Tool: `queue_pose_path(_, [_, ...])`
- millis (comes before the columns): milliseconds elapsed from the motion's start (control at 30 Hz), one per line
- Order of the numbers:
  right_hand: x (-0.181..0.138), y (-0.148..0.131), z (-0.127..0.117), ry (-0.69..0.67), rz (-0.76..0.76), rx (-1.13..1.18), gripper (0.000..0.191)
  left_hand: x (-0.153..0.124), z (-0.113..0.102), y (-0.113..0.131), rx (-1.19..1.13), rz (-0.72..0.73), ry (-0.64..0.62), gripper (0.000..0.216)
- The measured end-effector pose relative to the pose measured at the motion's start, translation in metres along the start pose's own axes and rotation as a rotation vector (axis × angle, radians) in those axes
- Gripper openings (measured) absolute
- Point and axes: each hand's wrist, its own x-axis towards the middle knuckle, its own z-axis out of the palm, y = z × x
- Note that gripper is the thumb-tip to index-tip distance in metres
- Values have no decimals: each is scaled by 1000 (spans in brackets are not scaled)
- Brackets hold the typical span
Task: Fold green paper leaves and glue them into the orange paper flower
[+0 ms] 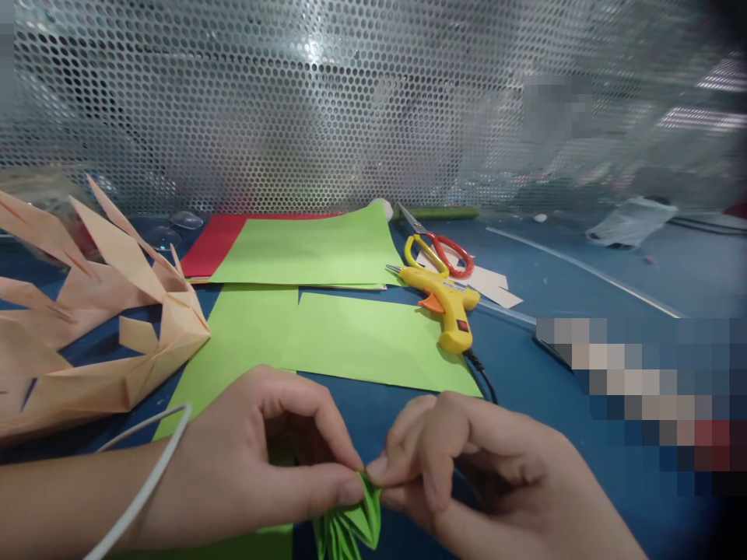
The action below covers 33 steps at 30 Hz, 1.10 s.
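A small piece of folded green paper [355,523] with several narrow pleats is held up low in the middle of the view. My left hand [268,451] pinches its upper edge between thumb and forefinger. From the other side my right hand [467,474] grips the same top corner with its fingertips. The lower part of the pleated paper runs out of the picture. Behind my hands lie flat light green paper pieces [373,334] on the blue table. A white cord [157,474] passes over my left wrist.
A yellow glue gun [447,303] lies behind my right hand, beside scissors [440,253] with red and yellow handles. Green sheets [315,245] and red paper [215,241] are stacked farther back. Peach folded paper [145,334] stands at left. A perforated metal panel [350,109] rises behind.
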Motion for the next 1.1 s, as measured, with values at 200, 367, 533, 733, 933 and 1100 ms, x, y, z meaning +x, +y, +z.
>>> queue_pose_path(200, [1, 0, -1, -41, 110, 36, 29, 1, 0, 2, -34, -86, -50, 13])
queue_pose_path(367, [2, -4, 1, -11, 259, 168, 29, 3, -2, 3, -48, -166, -81, 16])
queue_pose_path(533, [3, -12, 2, 7, 401, 257, 31, 3, -2, 3, -47, -172, -98, 15])
queue_pose_path(733, [3, -5, 1, -83, 379, 239, 35, 0, -2, 7, 27, -158, -126, 14])
queue_pose_path(933, [5, 0, 0, -126, 305, 151, 35, 3, -2, 5, 35, -186, -142, 14])
queue_pose_path(1100, [7, 1, 2, -146, 258, 153, 37, 1, -3, 4, -9, -232, -148, 15])
